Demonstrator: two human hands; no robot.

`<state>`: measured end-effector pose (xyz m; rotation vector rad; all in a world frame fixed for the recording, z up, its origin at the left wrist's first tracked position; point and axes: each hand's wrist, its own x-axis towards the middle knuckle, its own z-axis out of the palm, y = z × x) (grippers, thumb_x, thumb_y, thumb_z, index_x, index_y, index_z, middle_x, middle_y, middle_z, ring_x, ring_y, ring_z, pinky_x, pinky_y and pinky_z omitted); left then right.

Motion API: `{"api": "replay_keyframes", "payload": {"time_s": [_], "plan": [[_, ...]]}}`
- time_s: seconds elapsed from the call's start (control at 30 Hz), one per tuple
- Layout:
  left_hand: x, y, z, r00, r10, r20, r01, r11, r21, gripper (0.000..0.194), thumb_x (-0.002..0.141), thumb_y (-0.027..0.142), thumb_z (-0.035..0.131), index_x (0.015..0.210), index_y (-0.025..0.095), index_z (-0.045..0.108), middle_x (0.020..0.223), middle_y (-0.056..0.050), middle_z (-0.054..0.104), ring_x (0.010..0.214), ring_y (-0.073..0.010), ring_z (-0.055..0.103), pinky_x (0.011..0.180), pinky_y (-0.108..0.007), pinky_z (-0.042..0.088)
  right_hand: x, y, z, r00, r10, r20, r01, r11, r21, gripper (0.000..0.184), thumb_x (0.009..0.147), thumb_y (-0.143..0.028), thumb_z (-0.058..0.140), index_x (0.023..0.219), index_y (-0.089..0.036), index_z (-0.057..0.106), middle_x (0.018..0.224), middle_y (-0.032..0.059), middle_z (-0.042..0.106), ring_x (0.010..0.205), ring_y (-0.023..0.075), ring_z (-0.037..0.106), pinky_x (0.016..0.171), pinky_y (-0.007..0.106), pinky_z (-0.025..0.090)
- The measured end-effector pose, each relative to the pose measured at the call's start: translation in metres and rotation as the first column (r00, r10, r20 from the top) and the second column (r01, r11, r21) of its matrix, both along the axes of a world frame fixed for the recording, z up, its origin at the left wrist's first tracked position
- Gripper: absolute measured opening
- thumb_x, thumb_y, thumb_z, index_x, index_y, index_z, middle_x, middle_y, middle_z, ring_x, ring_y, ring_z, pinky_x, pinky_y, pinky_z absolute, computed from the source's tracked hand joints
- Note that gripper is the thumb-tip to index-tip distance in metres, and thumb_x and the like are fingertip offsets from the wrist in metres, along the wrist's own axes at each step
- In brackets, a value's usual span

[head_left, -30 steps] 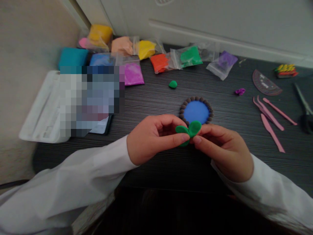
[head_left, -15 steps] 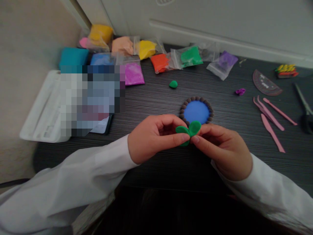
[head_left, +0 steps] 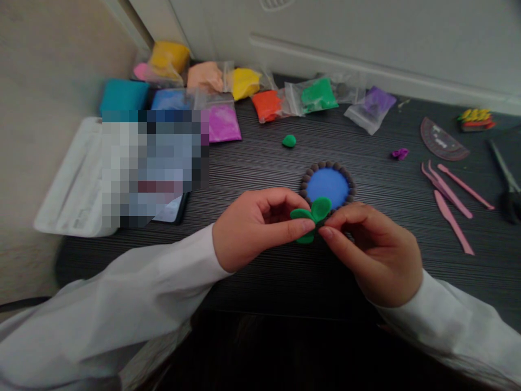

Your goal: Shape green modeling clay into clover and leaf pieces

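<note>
A green clay piece with leaf-like lobes (head_left: pixel 321 207) is pinched between the thumb and fingers of my left hand (head_left: pixel 260 228). Just to its right, my right hand (head_left: pixel 376 252) has thumb and forefinger drawn together in a pinch, a small gap away from the green clay. Whether anything sits between those fingertips I cannot make out. Behind both hands lies a flat blue clay disc (head_left: pixel 328 187), edged with dark brown clay balls (head_left: pixel 304 183); the hands and green lobes cover part of its near side. Farther back rests a small green clay lump (head_left: pixel 289 141).
Bagged clay in several colours, including a green packet (head_left: pixel 319 95), lines the back. A white tray (head_left: pixel 61 190) and a partly blurred device (head_left: pixel 173 209) stand left. Pink tools (head_left: pixel 453 222), a protractor (head_left: pixel 443 140), scissors (head_left: pixel 507 179) and a purple clay bit (head_left: pixel 400 153) lie right.
My right fingertips have come away from the green clay piece and moved slightly right. My left hand still holds the clay, nearly in the same place.
</note>
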<state>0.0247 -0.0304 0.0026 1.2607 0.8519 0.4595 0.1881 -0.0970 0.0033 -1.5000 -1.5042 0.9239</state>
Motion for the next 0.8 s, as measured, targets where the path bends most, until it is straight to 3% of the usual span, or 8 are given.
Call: {"api": "replay_keyframes", "payload": {"time_s": [0.33, 0.5, 0.67, 0.8], "plan": [[0.0006, -0.0002, -0.0014, 1.000, -0.008, 0.014, 0.008, 1.000, 0.008, 0.017, 0.066, 0.025, 0.061, 0.080, 0.016, 0.059, 0.072, 0.001, 0.061, 0.065, -0.0083, 0.055, 0.060, -0.019, 0.044, -0.0006, -0.0002, 0.0008, 0.999, -0.025, 0.047, 0.025, 1.000, 0.011, 0.010, 0.071, -0.019, 0.059, 0.080, -0.022, 0.060, 0.074, -0.0021, 0.060, 0.067, 0.0090, 0.054, 0.059, 0.022, 0.041], [0.0006, 0.0006, -0.0021, 1.000, 0.006, 0.018, -0.006, 1.000, -0.006, 0.017, 0.065, 0.025, 0.062, 0.080, 0.016, 0.060, 0.072, 0.001, 0.062, 0.065, -0.0086, 0.056, 0.060, -0.019, 0.044, -0.0010, 0.0015, -0.0007, 0.986, -0.038, -0.161, 0.020, 0.993, -0.116, 0.011, 0.070, -0.021, 0.060, 0.081, -0.023, 0.060, 0.072, -0.0024, 0.060, 0.066, 0.0090, 0.054, 0.054, 0.021, 0.042], [0.0015, 0.0000, -0.0014, 0.998, 0.015, 0.058, -0.012, 0.998, -0.064, 0.023, 0.065, 0.022, 0.063, 0.087, 0.017, 0.059, 0.078, 0.000, 0.064, 0.070, -0.0105, 0.059, 0.064, -0.021, 0.045, 0.0011, 0.0058, -0.0049, 0.882, -0.034, -0.471, -0.107, 0.957, -0.268, 0.009, 0.071, -0.021, 0.059, 0.080, -0.023, 0.060, 0.067, -0.0036, 0.059, 0.060, 0.0067, 0.054, 0.054, 0.019, 0.044], [-0.0001, 0.0005, -0.0013, 0.997, -0.016, 0.070, 0.022, 0.996, -0.088, 0.018, 0.068, 0.022, 0.060, 0.085, 0.018, 0.062, 0.077, 0.000, 0.065, 0.070, -0.0098, 0.059, 0.065, -0.020, 0.045, 0.0037, 0.0065, -0.0035, 0.881, -0.023, -0.473, -0.123, 0.953, -0.277, 0.007, 0.074, -0.021, 0.056, 0.080, -0.023, 0.059, 0.067, -0.0034, 0.059, 0.057, 0.0059, 0.053, 0.051, 0.018, 0.043]]}}
